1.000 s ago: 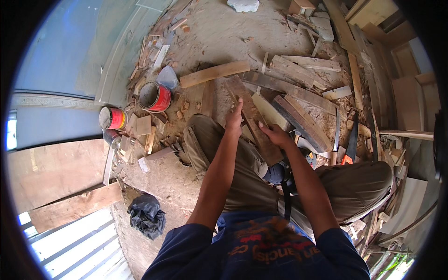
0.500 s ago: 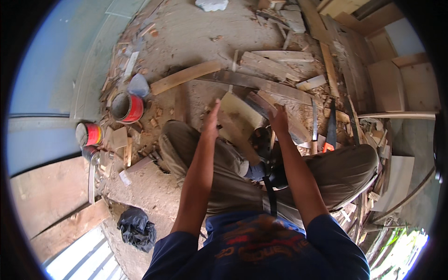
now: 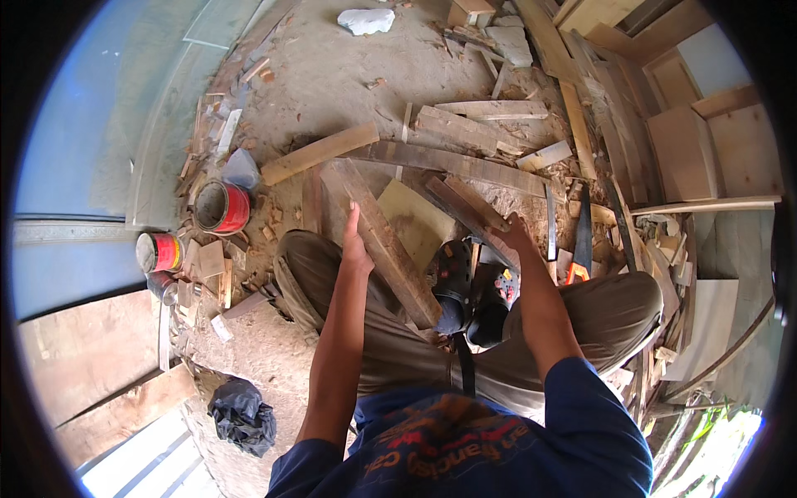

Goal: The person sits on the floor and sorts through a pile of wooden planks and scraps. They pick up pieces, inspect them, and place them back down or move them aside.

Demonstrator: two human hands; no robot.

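Note:
A thick wooden beam [image 3: 386, 249] slants between my knees, its near end beside my left foot. My left hand [image 3: 357, 249] grips its left side with the thumb laid up along the wood; the other fingers are mostly hidden. My right hand [image 3: 516, 241] is closed round the near end of a darker piece of wood [image 3: 465, 207], tilted up and away to the left. Between the two pieces a pale square board [image 3: 411, 216] lies on the ground, just beyond my dark clogs [image 3: 455, 270].
A handsaw [image 3: 584, 236] with an orange handle and a long blade [image 3: 551, 224] lie by my right knee. Red cans [image 3: 222, 207] stand at left among offcuts. Planks [image 3: 465, 162] cross the ground ahead. A black plastic bag [image 3: 242, 415] sits at lower left.
My left hand has moved left with the beam, baring more of the pale board. The darker piece in my right hand has shifted and now stands apart from the beam.

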